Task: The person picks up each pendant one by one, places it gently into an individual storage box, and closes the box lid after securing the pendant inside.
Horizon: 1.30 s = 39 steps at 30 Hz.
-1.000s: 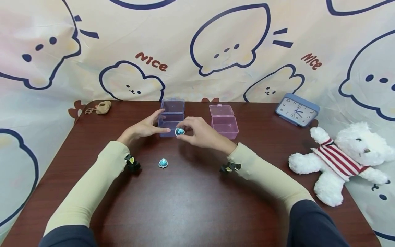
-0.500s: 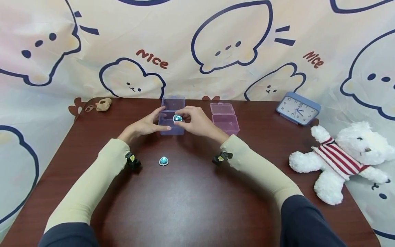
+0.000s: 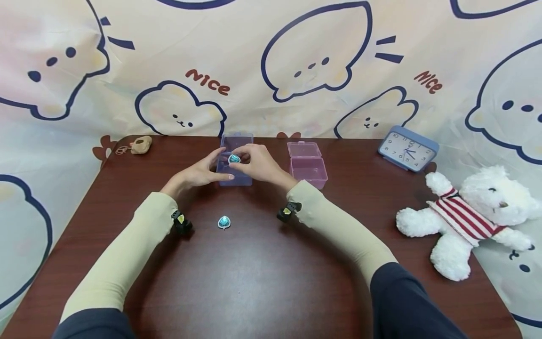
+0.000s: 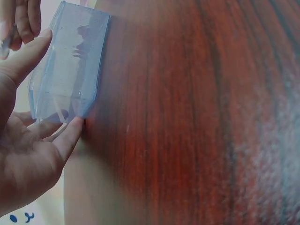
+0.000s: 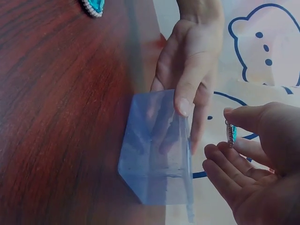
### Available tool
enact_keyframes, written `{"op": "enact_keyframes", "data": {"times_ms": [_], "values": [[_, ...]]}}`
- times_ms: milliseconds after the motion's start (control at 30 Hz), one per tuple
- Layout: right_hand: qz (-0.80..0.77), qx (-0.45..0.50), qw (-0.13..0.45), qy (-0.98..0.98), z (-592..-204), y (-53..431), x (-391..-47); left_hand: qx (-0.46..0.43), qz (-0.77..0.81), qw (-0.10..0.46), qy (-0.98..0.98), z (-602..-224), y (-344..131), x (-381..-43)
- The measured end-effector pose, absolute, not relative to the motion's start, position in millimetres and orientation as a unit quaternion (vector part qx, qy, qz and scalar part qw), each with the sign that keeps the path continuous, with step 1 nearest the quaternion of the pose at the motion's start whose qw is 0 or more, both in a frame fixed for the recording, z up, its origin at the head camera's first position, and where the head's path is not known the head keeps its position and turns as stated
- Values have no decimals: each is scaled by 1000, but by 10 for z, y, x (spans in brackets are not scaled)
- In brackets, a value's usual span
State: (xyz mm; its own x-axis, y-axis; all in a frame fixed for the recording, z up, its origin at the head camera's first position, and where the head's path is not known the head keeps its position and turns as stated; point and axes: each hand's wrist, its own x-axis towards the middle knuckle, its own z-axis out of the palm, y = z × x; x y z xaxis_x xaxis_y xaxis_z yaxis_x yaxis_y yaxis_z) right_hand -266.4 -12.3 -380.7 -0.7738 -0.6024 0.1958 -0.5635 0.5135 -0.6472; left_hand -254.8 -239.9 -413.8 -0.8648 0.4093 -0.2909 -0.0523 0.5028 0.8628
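My right hand [image 3: 260, 162] pinches a teardrop-shaped turquoise gem pendant [image 3: 234, 160] with a beaded pale rim, between thumb and fingertips. It hangs over the open compartment of a clear blue plastic box [image 3: 241, 179], whose lid [image 3: 237, 142] is tipped back. In the right wrist view the pendant [image 5: 231, 133] appears edge-on, apart from the box [image 5: 154, 154]. My left hand [image 3: 198, 173] holds the box's left end, thumb along the front and fingers on the other side. A matching pendant [image 3: 224, 222] lies on the table in front of the box.
A pink plastic box [image 3: 309, 172] with its lid raised stands right of the blue one on the brown table [image 3: 254, 282]. Farther right are a blue clock [image 3: 408, 149] and a white teddy bear [image 3: 466, 221]. A small beige object [image 3: 141, 145] with a cord sits back left.
My right hand has carried the pendant up and leftward, from the blue box's front right corner to above its compartment. The left hand has stayed at the box.
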Motion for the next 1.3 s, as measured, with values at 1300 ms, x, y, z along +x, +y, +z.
{"op": "enact_keyframes", "data": {"times_ms": [1300], "values": [[-306,-314,43,898,-4070,-496,-2871,130,503,217,826,-4161,-2411,-2535]]}}
